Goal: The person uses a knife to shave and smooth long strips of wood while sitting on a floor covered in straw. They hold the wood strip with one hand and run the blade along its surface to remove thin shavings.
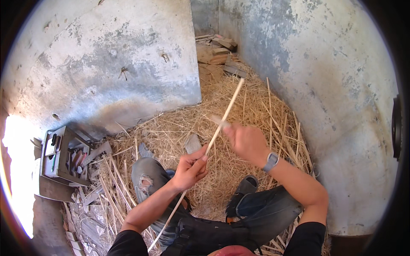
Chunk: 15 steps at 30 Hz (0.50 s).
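Observation:
A long, thin, pale wooden stick [232,99] slants across my lap, its far end over the shavings and its near end by my left thigh. My left hand [191,168] grips it near the middle, thumb and fingers pinched around it. Close to the far half of the stick, my right hand [249,144] is closed on a short, flat, pale tool [219,121]. That tool is smeared by motion and crosses the stick; whether it is a knife I cannot tell. A watch [270,161] sits on my right wrist.
Pale wood shavings [213,187] cover the floor around my legs. Loose long sticks [294,145] lie along the right wall. A small wooden box-like stand [62,155] is at the left. Wood blocks [225,42] are piled at the back. Scraps [87,219] lie lower left.

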Available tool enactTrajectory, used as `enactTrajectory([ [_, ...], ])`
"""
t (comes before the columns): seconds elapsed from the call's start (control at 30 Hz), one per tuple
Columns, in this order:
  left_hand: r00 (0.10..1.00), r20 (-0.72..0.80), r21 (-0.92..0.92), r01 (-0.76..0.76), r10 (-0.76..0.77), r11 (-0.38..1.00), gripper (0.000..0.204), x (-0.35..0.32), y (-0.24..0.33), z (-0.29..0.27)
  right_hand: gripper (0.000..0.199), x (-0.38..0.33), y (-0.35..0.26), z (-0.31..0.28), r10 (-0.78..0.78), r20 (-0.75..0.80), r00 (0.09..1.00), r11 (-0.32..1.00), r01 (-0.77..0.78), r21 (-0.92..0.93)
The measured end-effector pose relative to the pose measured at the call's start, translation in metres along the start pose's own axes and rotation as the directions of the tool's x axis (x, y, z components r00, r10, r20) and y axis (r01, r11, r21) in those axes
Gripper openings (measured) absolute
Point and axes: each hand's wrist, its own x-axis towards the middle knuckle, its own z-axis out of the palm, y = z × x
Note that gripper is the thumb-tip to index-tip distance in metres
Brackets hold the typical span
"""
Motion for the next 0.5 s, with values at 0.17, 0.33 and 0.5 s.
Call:
enactTrajectory([
  [0.17,1.000,0.026,0.043,0.012,-0.014,0.999,0.041,-0.004,-0.011,-0.016,0.051,-0.011,-0.031,-0.001,-0.100,0.039,0.994,0.995,0.098,0.034],
  [0.33,0.998,0.035,0.115,-0.047,0.043,0.992,0.047,-0.013,-0.008,-0.022,0.055,0.009,-0.006,0.001,-0.068,-0.001,0.998,0.997,0.068,-0.029],
  [0.5,0.997,0.070,0.236,0.000,-0.017,0.972,0.048,-0.002,-0.007,-0.010,0.057,0.028,0.045,-0.002,0.044,-0.100,0.994,0.993,-0.055,-0.103],
])
